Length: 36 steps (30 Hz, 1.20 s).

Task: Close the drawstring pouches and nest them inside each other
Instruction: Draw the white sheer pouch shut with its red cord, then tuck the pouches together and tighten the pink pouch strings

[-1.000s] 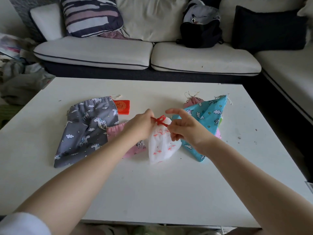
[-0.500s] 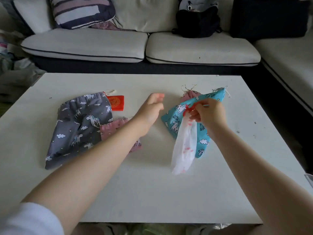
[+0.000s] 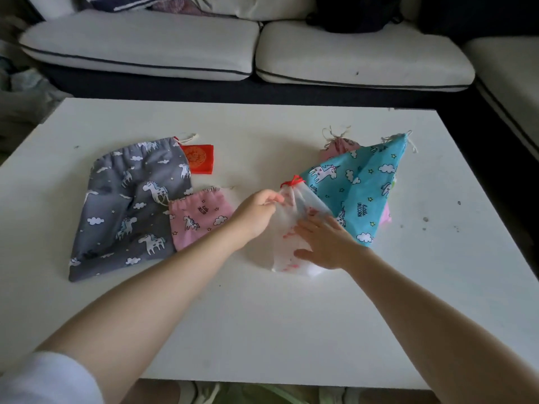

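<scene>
Head view: the white pouch point(image 3: 287, 225) lies flat on the table point(image 3: 262, 316), near centre, its neck drawn in by a red cord point(image 3: 292, 181) at the far end. The left hand point(image 3: 258, 212) pinches the pouch's left edge just below the neck with curled fingers. The right hand point(image 3: 326, 243) lies flat on the pouch's near half, fingers straight, pressing it down.

The fabric looks thin and slippery, so it may slide under the flat palm or bunch up instead of smoothing. A pull by the left hand against that press could loosen the cord and reopen the neck. The pouch's right edge overlaps the blue pouch point(image 3: 361, 193), so dragging one could shift the other.

The grey pouch point(image 3: 128, 205) and pink pouch point(image 3: 198, 217) lie to the left, touching, both mouths only loosely gathered. A second pink pouch point(image 3: 338, 147) peeks from behind the blue one.

The blue pouch reads "little UNICORN"; so does the pink one. The red packet point(image 3: 199, 158) beside the grey pouch carries a gold round emblem, not readable.
</scene>
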Motion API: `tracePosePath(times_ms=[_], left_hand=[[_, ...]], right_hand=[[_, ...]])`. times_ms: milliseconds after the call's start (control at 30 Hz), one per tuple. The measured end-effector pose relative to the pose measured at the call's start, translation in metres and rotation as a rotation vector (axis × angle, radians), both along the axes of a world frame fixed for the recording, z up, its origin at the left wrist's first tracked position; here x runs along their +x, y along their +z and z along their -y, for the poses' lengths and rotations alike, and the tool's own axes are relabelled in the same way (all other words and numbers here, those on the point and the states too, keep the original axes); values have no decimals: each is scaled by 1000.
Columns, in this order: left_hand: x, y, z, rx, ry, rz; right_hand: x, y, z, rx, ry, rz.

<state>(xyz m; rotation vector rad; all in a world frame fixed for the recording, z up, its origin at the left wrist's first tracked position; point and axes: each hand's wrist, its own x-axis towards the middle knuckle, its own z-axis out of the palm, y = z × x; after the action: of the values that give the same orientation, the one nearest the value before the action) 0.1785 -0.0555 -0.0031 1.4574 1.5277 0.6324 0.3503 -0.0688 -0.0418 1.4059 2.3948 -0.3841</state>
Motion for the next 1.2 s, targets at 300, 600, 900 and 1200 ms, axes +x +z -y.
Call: tracePosePath(times_ms=[300,600,900,1200], left_hand=[[-70,-35,-15,180,55,-463],[-117,-59,-39,-103,-39,-994],[-136,-59,-22,-209,-76,-830],[-107,-8,6,61,-153,-693]], right_hand=[[-10,1,-29,198,-295,-147],[-56,28,-30,-11,-234,-449],[-69,34,-13,-147,-220,-387],[-71,51,-1,-121,-331,-549]])
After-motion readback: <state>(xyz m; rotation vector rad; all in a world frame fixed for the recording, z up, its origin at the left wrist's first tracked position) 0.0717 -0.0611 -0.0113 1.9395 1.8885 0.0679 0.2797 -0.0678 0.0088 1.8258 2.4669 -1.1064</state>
